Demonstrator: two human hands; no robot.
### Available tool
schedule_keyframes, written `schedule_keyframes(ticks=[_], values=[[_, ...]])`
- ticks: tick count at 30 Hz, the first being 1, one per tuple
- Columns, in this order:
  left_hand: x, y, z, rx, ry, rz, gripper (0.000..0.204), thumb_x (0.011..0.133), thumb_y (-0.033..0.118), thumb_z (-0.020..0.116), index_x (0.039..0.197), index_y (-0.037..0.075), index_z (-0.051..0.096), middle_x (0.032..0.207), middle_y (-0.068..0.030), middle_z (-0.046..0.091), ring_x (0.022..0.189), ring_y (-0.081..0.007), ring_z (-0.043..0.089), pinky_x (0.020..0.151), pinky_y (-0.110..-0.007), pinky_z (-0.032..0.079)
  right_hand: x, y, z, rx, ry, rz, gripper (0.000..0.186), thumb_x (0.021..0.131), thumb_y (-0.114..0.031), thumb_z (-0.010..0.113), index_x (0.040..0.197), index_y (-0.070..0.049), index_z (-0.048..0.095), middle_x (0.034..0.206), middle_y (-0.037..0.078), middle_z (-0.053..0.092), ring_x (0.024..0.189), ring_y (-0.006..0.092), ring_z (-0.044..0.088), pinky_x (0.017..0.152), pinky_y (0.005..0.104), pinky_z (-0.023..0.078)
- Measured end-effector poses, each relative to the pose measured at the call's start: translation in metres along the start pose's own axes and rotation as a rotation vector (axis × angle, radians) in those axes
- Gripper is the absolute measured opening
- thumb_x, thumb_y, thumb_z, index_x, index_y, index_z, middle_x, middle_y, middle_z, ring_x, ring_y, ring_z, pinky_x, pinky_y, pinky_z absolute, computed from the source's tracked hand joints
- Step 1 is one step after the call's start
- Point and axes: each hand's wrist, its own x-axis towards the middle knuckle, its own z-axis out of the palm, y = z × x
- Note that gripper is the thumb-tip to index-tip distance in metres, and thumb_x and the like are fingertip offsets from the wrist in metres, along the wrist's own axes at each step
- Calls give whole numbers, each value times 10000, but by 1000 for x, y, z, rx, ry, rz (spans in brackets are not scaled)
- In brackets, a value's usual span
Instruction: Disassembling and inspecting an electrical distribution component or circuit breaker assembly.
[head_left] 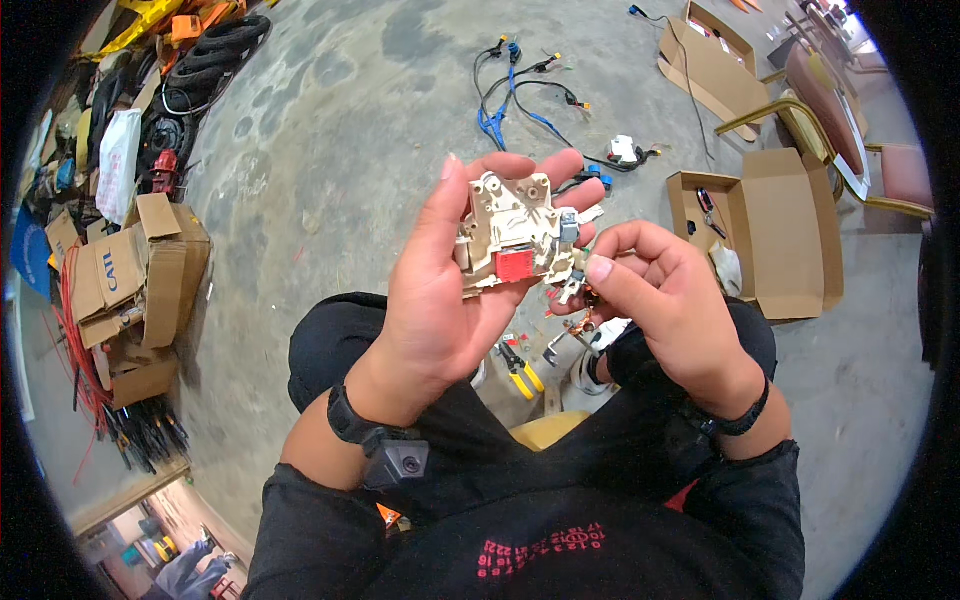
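Across the palm of my left hand [440, 275] rests a cream plastic housing [515, 222], its open inner side facing up. A red block [515, 265] sits in its lower middle, and a small grey part [569, 226] is at its right side. My left fingers curl round behind the housing, with the thumb along its left edge. My right hand [665, 295] is at the housing's lower right corner, thumb and forefinger pinched at a small grey-and-white piece [575, 280]. Whether that piece is still attached to the housing I cannot tell.
Yellow-handled pliers [522, 374] and small metal bits lie on the floor between my feet. Ahead is a blue and black wire harness [493, 122]. An open cardboard box [790, 235] lies to the right, near chairs. Another carton [150, 285] and piled cables stand left.
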Motion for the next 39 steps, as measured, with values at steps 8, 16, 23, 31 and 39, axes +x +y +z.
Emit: schedule_keyframes(ticks=[8,16,23,31,39], values=[[-1,-2,1,-15,-30,55,459,1068,477,315,1206,138,591,1449,-217,476,1381,-444,405,1084,-572,419,5,10,-7,122,-37,25,171,981,-194,651,1035,-34,618,997,18,644,893,97,627,755,257,520],[-2,-10,-3,107,-181,167,446,1081,454,271,1245,136,538,1424,-229,493,1356,-443,437,1092,-552,408,6,16,-5,243,-29,0,187,989,-188,643,1076,-27,606,1002,28,645,885,104,621,791,270,517],[-4,-11,-2,152,-195,205,438,1081,460,260,1272,140,489,1417,-248,491,1358,-437,438,1097,-551,402,6,18,-5,223,-2,-43,213,986,-169,644,1118,-7,600,981,45,659,877,107,621,800,275,517],[-7,-11,-3,186,-250,193,415,1085,438,257,1256,147,498,1385,-265,512,1368,-424,431,1124,-529,362,5,18,-2,94,62,-89,196,979,-181,657,1075,-14,620,928,31,675,842,100,631,798,270,528],[-7,-12,-2,198,-223,195,401,1090,423,237,1240,153,493,1395,-282,501,1353,-398,455,1128,-500,366,6,18,2,101,62,-111,197,992,-174,635,1073,-4,580,913,71,690,845,129,665,798,281,531]])
